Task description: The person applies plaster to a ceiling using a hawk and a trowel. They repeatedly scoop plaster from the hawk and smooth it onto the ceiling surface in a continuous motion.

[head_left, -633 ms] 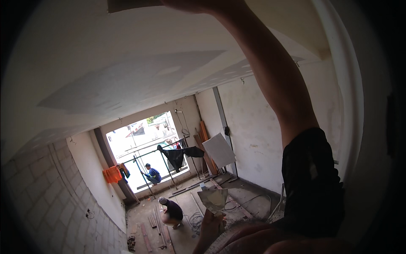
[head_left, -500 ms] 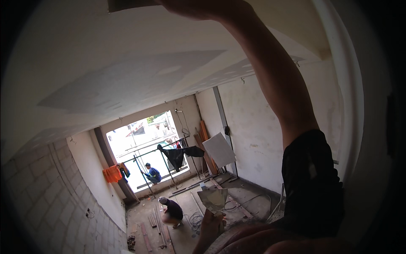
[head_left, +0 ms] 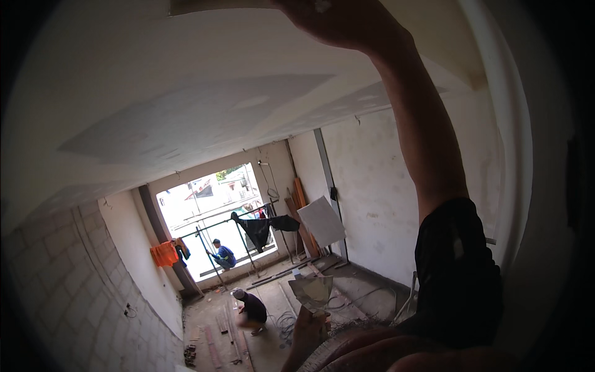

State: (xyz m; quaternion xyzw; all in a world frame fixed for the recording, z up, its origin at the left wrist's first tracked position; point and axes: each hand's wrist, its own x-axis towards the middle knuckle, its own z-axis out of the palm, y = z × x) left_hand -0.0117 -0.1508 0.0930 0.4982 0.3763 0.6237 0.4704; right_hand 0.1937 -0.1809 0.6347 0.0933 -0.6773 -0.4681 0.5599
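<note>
My right arm reaches up to the ceiling [head_left: 155,56], bare below a dark sleeve. At the top edge, my right hand [head_left: 341,22] is closed on a wide flat scraper [head_left: 214,7], whose blade lies along or close to the ceiling; the fingers and grip are partly cut off by the picture's edge. Low in the middle, my left hand [head_left: 308,332] is closed round the handle of a putty knife [head_left: 313,292], its broad blade pointing up with pale material on it. Smooth greyish patches mark the ceiling beyond the scraper.
On the floor far below, a person [head_left: 250,310] squats near wooden strips and coiled cable [head_left: 285,325]. Another person [head_left: 223,254] sits at the bright window opening. Clothes [head_left: 253,229] hang on a pole frame. A white board [head_left: 322,221] leans by planks; a block wall [head_left: 56,285] stands left.
My right hand and the scraper have shifted to the right and slightly lower in view along the ceiling. My left hand with the putty knife has barely moved.
</note>
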